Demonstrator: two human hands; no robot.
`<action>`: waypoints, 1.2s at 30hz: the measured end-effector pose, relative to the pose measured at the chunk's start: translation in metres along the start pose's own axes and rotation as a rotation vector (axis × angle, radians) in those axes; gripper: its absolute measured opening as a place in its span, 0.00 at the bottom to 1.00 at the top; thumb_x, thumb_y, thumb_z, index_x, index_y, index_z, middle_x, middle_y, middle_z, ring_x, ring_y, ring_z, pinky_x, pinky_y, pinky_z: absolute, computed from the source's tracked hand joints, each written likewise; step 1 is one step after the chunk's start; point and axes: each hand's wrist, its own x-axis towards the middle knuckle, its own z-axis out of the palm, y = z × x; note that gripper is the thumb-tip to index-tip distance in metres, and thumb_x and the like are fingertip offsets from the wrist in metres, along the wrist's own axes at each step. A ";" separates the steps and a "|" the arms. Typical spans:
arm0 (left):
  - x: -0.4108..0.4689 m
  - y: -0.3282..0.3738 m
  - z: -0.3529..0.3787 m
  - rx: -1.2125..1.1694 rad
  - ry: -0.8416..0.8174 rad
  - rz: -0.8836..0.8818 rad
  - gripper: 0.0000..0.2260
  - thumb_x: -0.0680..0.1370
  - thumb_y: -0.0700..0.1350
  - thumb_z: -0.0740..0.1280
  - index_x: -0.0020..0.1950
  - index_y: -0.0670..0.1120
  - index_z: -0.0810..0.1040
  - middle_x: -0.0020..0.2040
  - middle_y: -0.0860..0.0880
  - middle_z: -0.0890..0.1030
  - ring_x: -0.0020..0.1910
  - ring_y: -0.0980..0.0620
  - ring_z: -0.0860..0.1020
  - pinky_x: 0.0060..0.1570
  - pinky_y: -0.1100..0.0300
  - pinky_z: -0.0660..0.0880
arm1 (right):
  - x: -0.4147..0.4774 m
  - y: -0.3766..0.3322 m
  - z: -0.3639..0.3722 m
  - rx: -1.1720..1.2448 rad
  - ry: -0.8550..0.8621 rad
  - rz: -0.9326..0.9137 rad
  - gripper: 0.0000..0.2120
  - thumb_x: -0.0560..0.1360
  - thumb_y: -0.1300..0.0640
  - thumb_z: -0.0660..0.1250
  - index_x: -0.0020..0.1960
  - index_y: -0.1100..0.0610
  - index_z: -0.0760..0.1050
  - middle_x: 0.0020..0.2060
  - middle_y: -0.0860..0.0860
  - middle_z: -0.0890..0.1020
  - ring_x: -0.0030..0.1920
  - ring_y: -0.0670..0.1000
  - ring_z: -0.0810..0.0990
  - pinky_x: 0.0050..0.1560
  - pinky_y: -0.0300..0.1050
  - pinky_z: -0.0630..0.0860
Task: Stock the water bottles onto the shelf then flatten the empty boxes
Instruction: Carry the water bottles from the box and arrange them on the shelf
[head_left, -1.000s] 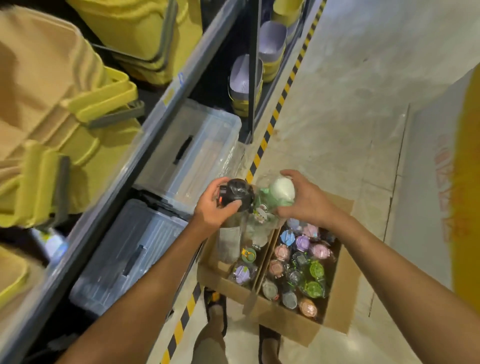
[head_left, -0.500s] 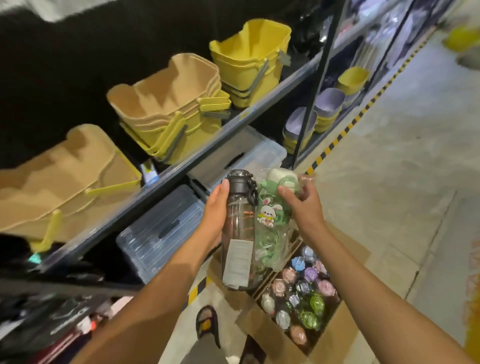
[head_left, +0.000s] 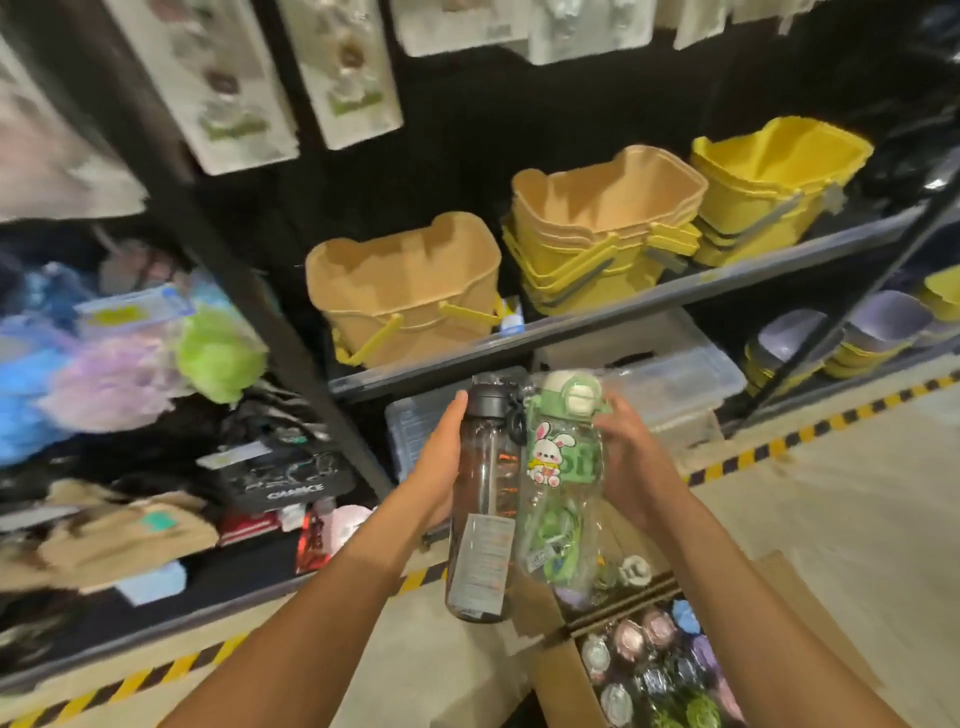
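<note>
Water bottles (head_left: 654, 670) fill the box (head_left: 563, 675) below, while the left hand (head_left: 441, 457) grips a dark bottle (head_left: 485, 493) and the right hand (head_left: 631, 467) a green bottle (head_left: 563, 467), upright together, probably to shelve both at once.

A tall smoky bottle (head_left: 483, 499) with a black flip lid and a paper label low on its side is held upright just beside a clear, plastic-wrapped green-lidded bottle (head_left: 563, 467) with a rabbit sticker, both above the open cardboard box (head_left: 558, 680) of cap-up packed bottles (head_left: 649, 670).
</note>
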 end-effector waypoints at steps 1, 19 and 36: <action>-0.013 0.002 -0.014 -0.010 0.001 0.001 0.22 0.84 0.60 0.60 0.54 0.43 0.84 0.38 0.42 0.85 0.35 0.45 0.84 0.44 0.51 0.81 | -0.001 0.003 0.012 -0.012 -0.044 0.006 0.37 0.70 0.62 0.69 0.76 0.45 0.65 0.66 0.58 0.78 0.63 0.61 0.79 0.61 0.70 0.78; -0.298 -0.066 -0.342 -0.242 0.367 0.287 0.25 0.82 0.62 0.62 0.67 0.44 0.80 0.60 0.35 0.83 0.56 0.38 0.83 0.59 0.43 0.80 | -0.147 0.140 0.350 -0.156 -0.499 0.050 0.23 0.74 0.56 0.73 0.68 0.57 0.75 0.58 0.56 0.86 0.60 0.56 0.85 0.56 0.50 0.83; -0.496 -0.141 -0.564 -0.538 0.857 0.546 0.21 0.79 0.54 0.70 0.62 0.39 0.76 0.50 0.40 0.85 0.44 0.44 0.84 0.42 0.52 0.81 | -0.257 0.296 0.658 -0.396 -1.041 0.077 0.24 0.76 0.41 0.73 0.69 0.43 0.72 0.61 0.43 0.83 0.59 0.45 0.83 0.57 0.43 0.81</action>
